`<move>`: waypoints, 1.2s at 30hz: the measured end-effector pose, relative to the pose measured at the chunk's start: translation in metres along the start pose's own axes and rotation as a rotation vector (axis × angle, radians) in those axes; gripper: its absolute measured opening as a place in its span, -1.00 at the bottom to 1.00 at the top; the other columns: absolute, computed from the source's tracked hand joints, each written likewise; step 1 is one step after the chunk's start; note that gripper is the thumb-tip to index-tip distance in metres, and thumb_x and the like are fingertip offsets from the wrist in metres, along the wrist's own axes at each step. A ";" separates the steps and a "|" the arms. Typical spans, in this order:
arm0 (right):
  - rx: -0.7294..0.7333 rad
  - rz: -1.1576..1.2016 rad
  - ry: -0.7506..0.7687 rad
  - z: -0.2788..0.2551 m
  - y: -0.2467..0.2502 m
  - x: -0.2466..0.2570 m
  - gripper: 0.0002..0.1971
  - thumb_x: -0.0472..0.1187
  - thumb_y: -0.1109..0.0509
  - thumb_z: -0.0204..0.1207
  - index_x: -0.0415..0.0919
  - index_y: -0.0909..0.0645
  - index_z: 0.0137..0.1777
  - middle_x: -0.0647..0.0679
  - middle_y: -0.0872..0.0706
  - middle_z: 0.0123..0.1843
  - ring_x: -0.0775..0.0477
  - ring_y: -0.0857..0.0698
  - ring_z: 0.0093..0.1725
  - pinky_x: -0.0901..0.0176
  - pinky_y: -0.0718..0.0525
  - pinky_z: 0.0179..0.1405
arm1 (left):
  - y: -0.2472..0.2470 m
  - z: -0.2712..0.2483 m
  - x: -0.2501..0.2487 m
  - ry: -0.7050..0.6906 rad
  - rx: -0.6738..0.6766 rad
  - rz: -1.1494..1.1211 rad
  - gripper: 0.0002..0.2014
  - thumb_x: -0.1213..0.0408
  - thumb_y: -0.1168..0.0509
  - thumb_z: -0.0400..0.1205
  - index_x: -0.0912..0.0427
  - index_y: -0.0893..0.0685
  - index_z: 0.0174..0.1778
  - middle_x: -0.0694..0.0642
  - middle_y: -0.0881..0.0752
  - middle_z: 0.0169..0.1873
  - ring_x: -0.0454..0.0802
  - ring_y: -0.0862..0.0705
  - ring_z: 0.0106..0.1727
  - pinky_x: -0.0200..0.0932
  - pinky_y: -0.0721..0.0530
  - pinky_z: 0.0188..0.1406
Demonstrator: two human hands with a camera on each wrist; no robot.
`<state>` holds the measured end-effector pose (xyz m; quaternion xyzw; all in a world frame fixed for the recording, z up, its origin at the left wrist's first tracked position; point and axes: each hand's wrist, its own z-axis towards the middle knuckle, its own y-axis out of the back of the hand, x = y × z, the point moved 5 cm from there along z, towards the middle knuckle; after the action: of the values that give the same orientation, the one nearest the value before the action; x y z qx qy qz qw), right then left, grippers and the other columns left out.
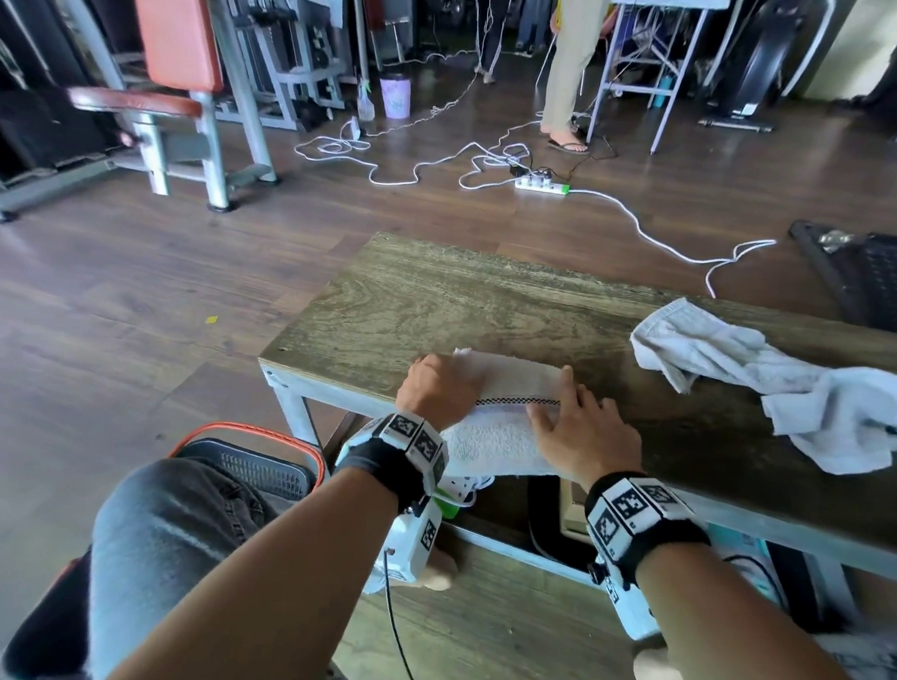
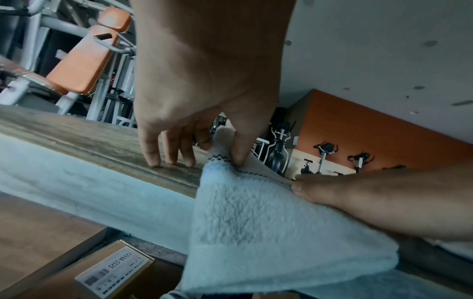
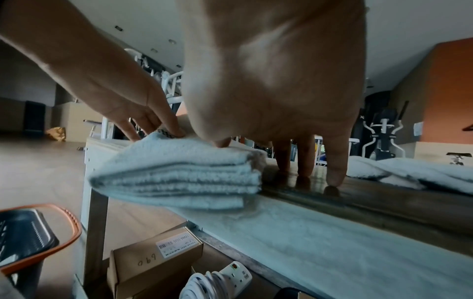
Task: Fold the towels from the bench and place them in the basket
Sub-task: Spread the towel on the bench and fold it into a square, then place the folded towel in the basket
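- Left hand (image 1: 442, 385): pinching the folded towel's (image 1: 504, 419) left end between thumb and forefinger, the other fingertips (image 2: 153, 159) touching the wooden bench top (image 1: 463, 309).
- Right hand (image 1: 583, 433): lying at the towel's right end, thumb resting on it, straight fingers touching the wood.
- Folded towel: sitting centre frame, overhanging the bench's near edge.
- Crumpled towel (image 1: 773, 385): lying at right of frame.
- Basket (image 1: 256, 460): standing lower left on the floor.

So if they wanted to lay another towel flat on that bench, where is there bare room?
The bench shows bare wood along its far side and left end, beyond the folded towel. That towel, overhanging the near edge, sits under the left hand and right hand. The right end is crowded by the crumpled towel, with a narrower bare strip between the two.
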<state>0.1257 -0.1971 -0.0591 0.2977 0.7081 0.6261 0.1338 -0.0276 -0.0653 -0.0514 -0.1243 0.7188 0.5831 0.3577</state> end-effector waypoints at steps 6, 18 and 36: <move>-0.091 0.132 -0.053 -0.029 0.014 -0.005 -0.40 0.27 0.08 0.70 -0.14 -0.33 0.53 -0.17 -0.58 0.49 -0.27 -0.52 0.46 -0.20 -0.54 0.22 | 0.009 -0.026 -0.008 0.027 0.087 -0.425 -0.67 0.08 -0.41 0.61 0.26 -0.61 0.11 0.18 -0.73 0.02 0.05 -0.72 -0.01 -0.07 -0.76 -0.02; 0.035 0.730 -0.227 -0.071 0.057 0.024 0.13 0.64 0.33 0.37 -0.19 -0.35 0.66 -0.24 -0.57 0.42 -0.27 -0.61 0.38 0.04 -0.56 0.19 | 0.080 -0.089 -0.050 0.008 0.144 -0.834 -0.52 0.14 -0.50 0.43 0.27 -0.60 0.21 0.37 -0.75 0.13 0.38 -0.74 0.15 0.37 -0.72 0.15; -0.091 0.904 0.279 -0.083 0.076 0.178 -0.58 0.10 -0.11 0.78 -0.24 -0.58 0.28 -0.15 -0.67 0.16 -0.15 -0.62 0.09 0.07 -0.50 0.07 | 0.194 -0.114 0.064 0.173 -0.365 -0.860 -0.62 0.12 -0.44 0.61 0.26 -0.54 0.20 0.20 -0.75 -0.01 0.10 -0.78 -0.06 0.03 -0.80 -0.14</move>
<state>-0.0420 -0.1565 0.0619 0.4828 0.4906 0.6861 -0.2355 -0.2312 -0.0997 0.0587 -0.5195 0.5149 0.4865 0.4778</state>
